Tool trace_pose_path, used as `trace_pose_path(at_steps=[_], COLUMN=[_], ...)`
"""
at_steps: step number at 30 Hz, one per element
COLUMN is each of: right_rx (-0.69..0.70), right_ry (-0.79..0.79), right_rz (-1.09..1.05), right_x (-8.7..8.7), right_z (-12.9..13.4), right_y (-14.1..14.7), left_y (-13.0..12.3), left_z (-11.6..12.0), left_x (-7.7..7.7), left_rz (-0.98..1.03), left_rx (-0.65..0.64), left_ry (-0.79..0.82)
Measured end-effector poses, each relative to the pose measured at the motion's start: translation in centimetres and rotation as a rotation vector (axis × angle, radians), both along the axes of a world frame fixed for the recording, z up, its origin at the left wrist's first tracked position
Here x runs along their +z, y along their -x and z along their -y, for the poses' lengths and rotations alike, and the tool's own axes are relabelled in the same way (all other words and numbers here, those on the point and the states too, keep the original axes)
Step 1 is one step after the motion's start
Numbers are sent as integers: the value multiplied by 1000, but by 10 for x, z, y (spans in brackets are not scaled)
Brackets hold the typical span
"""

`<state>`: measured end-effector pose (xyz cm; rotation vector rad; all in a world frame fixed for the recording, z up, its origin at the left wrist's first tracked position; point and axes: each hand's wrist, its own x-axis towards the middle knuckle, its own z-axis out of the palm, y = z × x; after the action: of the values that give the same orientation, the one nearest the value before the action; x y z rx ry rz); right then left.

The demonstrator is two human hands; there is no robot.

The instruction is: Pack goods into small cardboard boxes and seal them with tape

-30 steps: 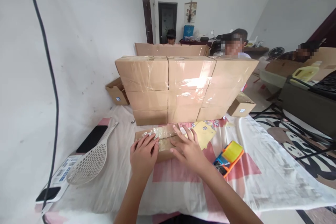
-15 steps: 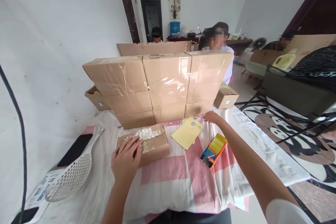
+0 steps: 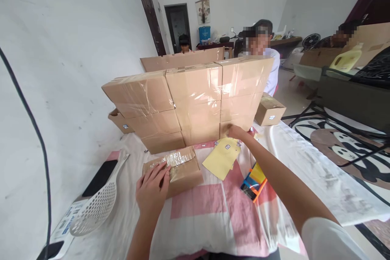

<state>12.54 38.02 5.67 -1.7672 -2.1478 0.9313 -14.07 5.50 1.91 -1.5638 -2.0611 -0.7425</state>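
My left hand rests with its fingers flat on the taped top of a small cardboard box. Beyond the yellow paper sheets, my right hand is raised in front of the lowest row of stacked, tape-wrapped cardboard boxes. Its fingers are curled together, and anything between them is too small or hidden to make out. Small printed labels lie at the far edge of the sheets. An orange, blue and yellow packet lies under my right forearm.
To the left are a white perforated scoop and a black flat object. A labelled box stands right of the stack. A person in white sits behind it. A pink-and-white cloth covers the table.
My right hand has moved left and slightly up from the far right edge of the sheets towards the stack. My left hand stays on the box. The camera view has shifted a little.
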Motion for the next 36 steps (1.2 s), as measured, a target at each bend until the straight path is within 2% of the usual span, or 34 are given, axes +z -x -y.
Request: trace_pose_path(at_steps=[3,5,7,10,13,15,18,22,25,27,30,36], right_rx=[12,-5,-33,-105,-151,-93,4,-106,30,141,170,83], right_ry=[-169,-237,-252,-205,-122,-40,95,161,205,214,146,162], right_rz=[-174,-305,-439,-612,-765,-867,-969,-1025,-1003,-971,-988,-985], right_x=[7,-2,-22,-63,-92,-101,-102,-99,-98,-96,-96,-100], right_z=[21,50,89,150,188,198,199,207,220,225,226,230], right_y=[5,16,33,63,84,88,83,76,78,80,82,84], left_y=[-1,-1,0,2,5,8,17,29,34,35,34,27], left_z=[1,2,2,1,-1,-1,1,4,5,5,4,4], left_x=[1,2,1,-1,-3,-3,-2,0,0,-1,-1,5], left_rz=[7,3,-6,-26,-39,-30,-13,4,-9,-24,-25,-11], left_rx=[5,6,9,17,11,29,39,16,37,40,39,53], left_ry=[5,0,-4,-8,-7,-11,3,65,83,101,118,133])
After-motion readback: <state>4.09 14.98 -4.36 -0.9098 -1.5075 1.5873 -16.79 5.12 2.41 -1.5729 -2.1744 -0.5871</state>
